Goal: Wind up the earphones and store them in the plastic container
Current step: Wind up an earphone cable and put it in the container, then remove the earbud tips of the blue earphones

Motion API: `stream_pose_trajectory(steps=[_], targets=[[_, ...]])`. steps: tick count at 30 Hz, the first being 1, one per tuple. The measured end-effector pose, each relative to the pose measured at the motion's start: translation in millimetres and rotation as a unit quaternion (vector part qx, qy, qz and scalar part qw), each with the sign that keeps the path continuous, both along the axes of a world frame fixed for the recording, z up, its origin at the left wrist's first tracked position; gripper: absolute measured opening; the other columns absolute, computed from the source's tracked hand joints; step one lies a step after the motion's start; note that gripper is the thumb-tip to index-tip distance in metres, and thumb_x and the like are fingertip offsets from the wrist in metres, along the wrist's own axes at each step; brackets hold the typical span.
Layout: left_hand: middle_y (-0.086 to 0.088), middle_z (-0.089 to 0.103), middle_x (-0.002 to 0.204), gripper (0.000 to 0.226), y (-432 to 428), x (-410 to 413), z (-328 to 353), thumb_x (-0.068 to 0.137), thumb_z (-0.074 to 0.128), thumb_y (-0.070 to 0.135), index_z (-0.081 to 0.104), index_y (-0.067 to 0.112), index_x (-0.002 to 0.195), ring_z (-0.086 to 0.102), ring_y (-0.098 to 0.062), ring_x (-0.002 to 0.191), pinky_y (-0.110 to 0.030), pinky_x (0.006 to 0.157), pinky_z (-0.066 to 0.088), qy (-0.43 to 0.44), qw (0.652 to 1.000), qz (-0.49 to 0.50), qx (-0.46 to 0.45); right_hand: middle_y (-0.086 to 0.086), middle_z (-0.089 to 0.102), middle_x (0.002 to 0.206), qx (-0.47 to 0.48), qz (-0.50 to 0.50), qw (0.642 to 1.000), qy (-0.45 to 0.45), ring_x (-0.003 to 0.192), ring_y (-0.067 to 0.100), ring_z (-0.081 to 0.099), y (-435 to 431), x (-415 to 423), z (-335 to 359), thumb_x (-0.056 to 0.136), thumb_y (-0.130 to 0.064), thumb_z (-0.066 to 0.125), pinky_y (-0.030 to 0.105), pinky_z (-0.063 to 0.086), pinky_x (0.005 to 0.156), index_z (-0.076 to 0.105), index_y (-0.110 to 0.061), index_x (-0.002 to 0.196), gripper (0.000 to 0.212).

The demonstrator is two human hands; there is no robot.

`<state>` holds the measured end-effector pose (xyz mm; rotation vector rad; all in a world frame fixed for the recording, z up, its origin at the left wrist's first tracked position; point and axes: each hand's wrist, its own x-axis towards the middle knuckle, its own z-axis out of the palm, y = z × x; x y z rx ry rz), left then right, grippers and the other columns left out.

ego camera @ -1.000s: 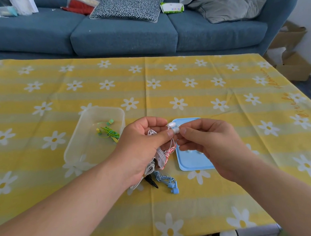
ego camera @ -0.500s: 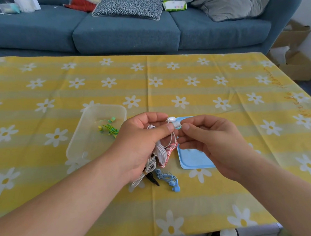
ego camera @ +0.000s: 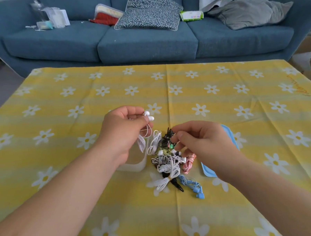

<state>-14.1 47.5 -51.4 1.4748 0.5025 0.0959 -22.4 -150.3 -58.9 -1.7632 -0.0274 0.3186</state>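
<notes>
My left hand (ego camera: 123, 135) pinches a pair of white earphones (ego camera: 149, 116) by the buds, and the cord hangs in loops below the fingers. It hovers over the clear plastic container (ego camera: 135, 166), which shows only a near corner. My right hand (ego camera: 202, 142) is curled over a tangled pile of earphones (ego camera: 167, 160) and pinches a black earphone (ego camera: 169, 134) at the pile's top. The pile holds a white bundle (ego camera: 165, 179), a red-and-white coil (ego camera: 188, 162) and a blue pair (ego camera: 193, 185).
The blue lid (ego camera: 208, 171) lies on the yellow daisy tablecloth (ego camera: 78, 96) under my right wrist. A blue sofa (ego camera: 147, 44) with cushions and clutter stands beyond the table's far edge. Cardboard boxes sit at the far right.
My right hand has let go of the white buds and dropped to the pile, where it pinches a black earphone. My left hand has carried the white earphones left over the container.
</notes>
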Motion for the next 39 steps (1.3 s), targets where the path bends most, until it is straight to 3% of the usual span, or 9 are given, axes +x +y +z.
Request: stream_pose_trajectory(steps=[3,8,15,20,25,30,35,37,39], targets=[[-0.017,0.074,0.097,0.022,33.0,0.2,-12.2,0.086,0.072,-0.008,0.069,0.006,0.102,0.074,-0.028,0.079,-0.042,0.077,0.061,0.036,0.995,0.029,0.089,0.004,0.079,0.085,0.003,0.022,1.0,0.003,0.073,0.014,0.073,25.0,3.9,1.2,0.098,-0.004,0.058,0.03,0.061,0.068,0.075,-0.015,0.101,0.021],[-0.005,0.064,0.106,0.037,41.8,5.4,-33.2,0.085,0.071,-0.002,0.065,0.011,0.119,0.066,-0.025,0.091,-0.033,0.072,0.054,0.093,0.986,0.014,0.141,0.006,0.079,0.085,0.001,0.037,0.999,0.007,0.07,0.015,0.071,50.4,8.7,-2.2,0.097,-0.005,0.059,0.032,0.062,0.069,0.075,-0.015,0.102,0.02],[0.003,0.061,0.116,0.036,48.8,-0.1,-27.9,0.089,0.063,0.004,0.066,0.022,0.12,0.064,-0.023,0.111,-0.044,0.1,0.055,0.133,0.97,-0.092,0.184,0.011,0.079,0.086,0.011,0.033,0.999,0.013,0.07,0.018,0.071,58.4,15.2,-8.7,0.098,-0.004,0.059,0.037,0.062,0.069,0.074,-0.011,0.105,0.018],[0.004,0.07,0.11,0.018,51.6,-14.7,-9.6,0.093,0.066,0.02,0.072,0.021,0.11,0.066,-0.018,0.095,-0.024,0.078,0.046,0.044,0.886,-0.115,0.448,0.008,0.079,0.082,-0.024,0.034,0.999,0.016,0.068,0.018,0.071,48.6,13.5,-7.5,0.097,-0.006,0.061,0.037,0.062,0.068,0.074,-0.013,0.102,0.016],[0.013,0.061,0.071,0.008,-3.3,-38.1,4.0,0.092,0.065,0.016,0.072,0.021,0.094,0.056,0.0,0.061,-0.019,0.057,0.041,-0.123,0.848,-0.224,0.465,0.008,0.075,0.071,-0.099,0.052,0.993,0.03,0.06,0.025,0.067,20.6,7.0,-5.3,0.095,-0.014,0.066,0.04,0.057,0.059,0.077,-0.014,0.089,0.012],[0.003,0.061,0.1,0.01,-54.8,-56.4,-26.9,0.09,0.062,0.016,0.058,0.024,0.087,0.061,-0.023,0.095,-0.04,0.077,0.053,-0.081,0.716,-0.445,0.531,0.004,0.07,0.059,-0.235,0.098,0.966,0.047,0.055,0.016,0.067,-14.8,-1.9,-10.1,0.093,-0.014,0.059,0.034,0.053,0.052,0.075,-0.009,0.085,0.018],[0.008,0.055,0.121,0.044,-82.6,-53.7,-52.9,0.092,0.058,0.01,0.055,0.033,0.13,0.048,-0.021,0.112,-0.036,0.072,0.04,-0.104,0.609,-0.487,0.617,0.009,0.073,0.075,-0.28,0.13,0.947,0.088,0.054,0.015,0.066,-46.1,-8.4,-14.5,0.094,-0.018,0.055,0.032,0.054,0.048,0.075,-0.013,0.083,0.023],[0.007,0.056,0.114,0.034,-87.9,-50.3,-55.4,0.095,0.058,0.015,0.057,0.032,0.125,0.046,-0.021,0.114,-0.037,0.075,0.043,-0.092,0.604,-0.476,0.633,0.012,0.075,0.083,-0.274,0.141,0.945,0.106,0.057,0.016,0.068,-56.0,-11.6,-14.8,0.096,-0.02,0.055,0.033,0.055,0.051,0.073,-0.013,0.086,0.022],[0.006,0.058,0.105,0.019,-87.9,-45.7,-52.6,0.095,0.056,0.019,0.062,0.028,0.11,0.047,-0.02,0.109,-0.039,0.079,0.049,-0.098,0.633,-0.455,0.619,0.013,0.076,0.087,-0.268,0.147,0.945,0.115,0.059,0.017,0.068,-61.8,-14.5,-14.7,0.098,-0.019,0.054,0.033,0.056,0.053,0.072,-0.014,0.088,0.021]])
